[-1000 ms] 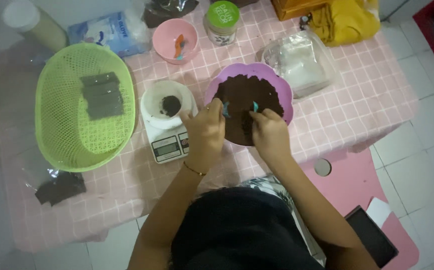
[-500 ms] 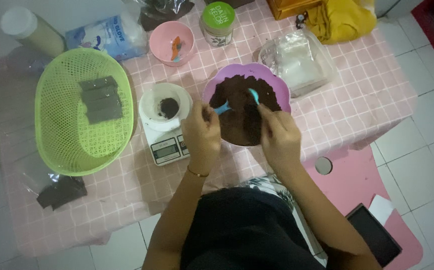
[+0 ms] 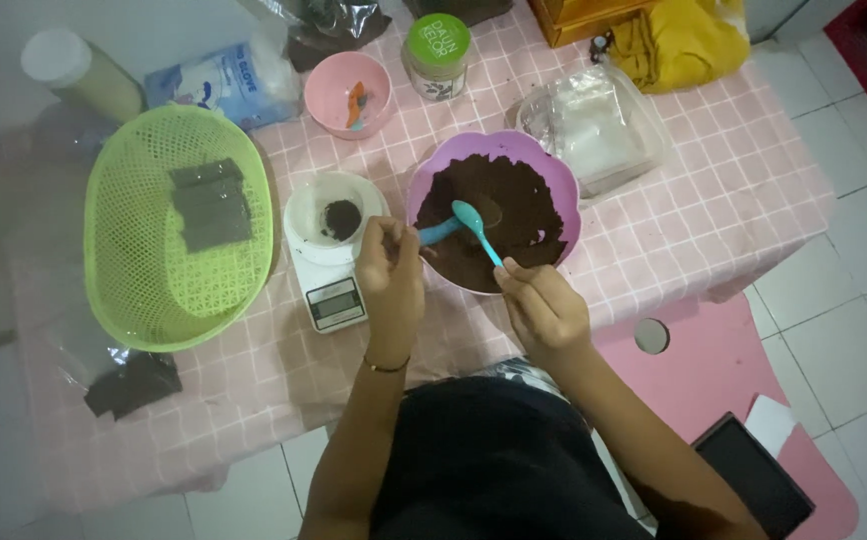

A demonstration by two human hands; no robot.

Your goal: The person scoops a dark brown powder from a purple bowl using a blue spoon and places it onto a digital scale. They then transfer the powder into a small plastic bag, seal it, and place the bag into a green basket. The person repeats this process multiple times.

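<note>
We saw two teal plastic spoons crossing over a purple scalloped bowl (image 3: 424,180) filled with a dark brown powdery mass (image 3: 514,215). The longer teal spoon (image 3: 476,228) lay with its bowl over the middle of the brown mass and its handle running down to the right hand (image 3: 546,308), whose fingers (image 3: 519,275) were pinched together on the handle's end at the near rim. The left hand (image 3: 391,265) held the shorter blue-teal spoon (image 3: 439,232), its fingers curled shut around the handle, the tip meeting the other spoon above the mass. A thin bracelet (image 3: 386,366) circled the left wrist. Just left of the purple bowl, a white digital scale (image 3: 332,298) carried a small white dish (image 3: 306,215) with a dab of the brown stuff in it. Farther left sat a green mesh basket (image 3: 124,290) holding dark flat packets (image 3: 212,205). Behind the scale stood a pink bowl (image 3: 332,98) and a green-lidded jar (image 3: 439,45); to the right lay clear plastic bags (image 3: 594,130). All of it rested on a tabletop (image 3: 714,190) covered with a pink checked cloth.
</note>
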